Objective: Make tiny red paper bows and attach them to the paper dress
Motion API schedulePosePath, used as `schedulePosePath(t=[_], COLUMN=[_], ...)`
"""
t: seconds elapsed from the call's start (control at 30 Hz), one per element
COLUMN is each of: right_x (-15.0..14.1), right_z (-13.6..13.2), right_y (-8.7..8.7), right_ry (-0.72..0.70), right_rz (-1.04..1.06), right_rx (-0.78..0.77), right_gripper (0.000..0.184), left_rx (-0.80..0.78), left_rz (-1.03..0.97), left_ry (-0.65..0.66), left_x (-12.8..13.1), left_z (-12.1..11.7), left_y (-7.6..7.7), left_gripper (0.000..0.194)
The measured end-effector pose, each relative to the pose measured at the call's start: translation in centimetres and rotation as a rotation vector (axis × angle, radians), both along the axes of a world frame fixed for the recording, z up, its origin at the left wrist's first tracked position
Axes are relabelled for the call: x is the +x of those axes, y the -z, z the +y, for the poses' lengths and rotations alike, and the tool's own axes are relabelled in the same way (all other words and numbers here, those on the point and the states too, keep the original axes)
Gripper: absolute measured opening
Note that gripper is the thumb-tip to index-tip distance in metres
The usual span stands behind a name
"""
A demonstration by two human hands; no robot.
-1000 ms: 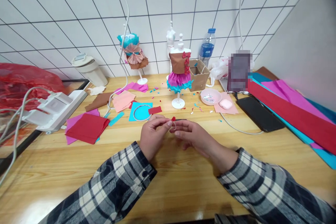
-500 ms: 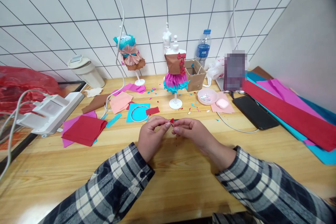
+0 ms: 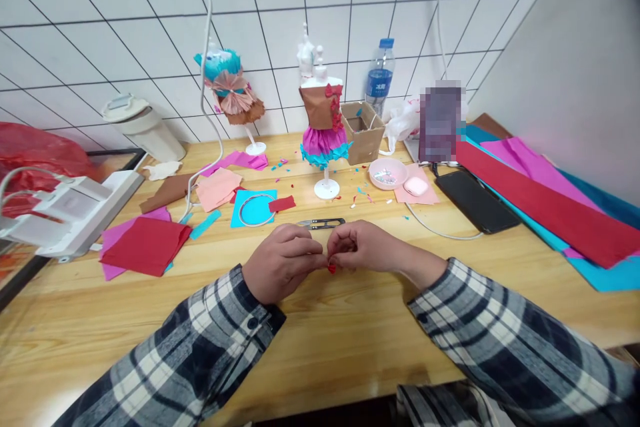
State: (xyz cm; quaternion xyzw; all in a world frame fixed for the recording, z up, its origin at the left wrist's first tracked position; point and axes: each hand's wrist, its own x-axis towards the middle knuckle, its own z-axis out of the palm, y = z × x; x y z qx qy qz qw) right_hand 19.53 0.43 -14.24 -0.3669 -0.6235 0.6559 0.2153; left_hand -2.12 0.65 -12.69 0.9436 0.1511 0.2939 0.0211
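Between my fingertips is a small piece of red crepe paper, mostly hidden by the fingers. My left hand is closed in a pinch at its left side, back of the hand up. From the right, my right hand pinches at the same piece, thumb and forefinger curled together. Just beyond the hands lie black-handled thread snips. Farther back stands a small white dress form wearing a brown top with red bows and a purple skirt edged in blue.
A second dressed form stands at the back left. Left of my hands lie red paper squares and a ring on blue paper. A pink dish, a black phone and long paper strips are on the right.
The red piece has gone from above my fingertips to below them, and my left hand has turned more palm-down. The snips now show beyond my hands. The view has shifted slightly.
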Motion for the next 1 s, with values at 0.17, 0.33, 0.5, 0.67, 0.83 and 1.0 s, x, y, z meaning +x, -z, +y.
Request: schedulePosePath(t=[0.17, 0.33, 0.5, 0.67, 0.83, 1.0], right_x=[0.3, 0.2, -0.4, -0.8, -1.3, -2.0], right_z=[0.0, -0.7, -1.7, -2.4, -3.0, -3.4], right_y=[-0.1, -0.5, -1.1, -1.4, -1.3, -0.9], right_ry=[-0.017, 0.021, 0.114, 0.147, 0.247, 0.418], right_rz=[-0.15, -0.389, -0.52, -0.626, -0.638, -0.529], right_rx=[0.434, 0.806, 1.024, 1.189, 1.22, 1.128], right_gripper=[0.012, 0.014, 0.007, 0.014, 0.018, 0.02], left_rx=[-0.002, -0.079, -0.124, -0.202, -0.464, -0.868], left_rz=[0.091, 0.183, 0.178, 0.108, -0.213, -0.533], left_ry=[-0.008, -0.065, -0.197, -0.357, -0.557, -0.578], left_x=[0.3, 0.4, 1.0, 1.8, 2.2, 2.2], left_z=[0.0, -0.1, -0.3, -0.8, -1.1, -1.0], left_y=[0.5, 0.9, 0.7, 0.7, 0.9, 1.2], left_gripper=[0.023, 0.022, 0.017, 0.014, 0.014, 0.016])
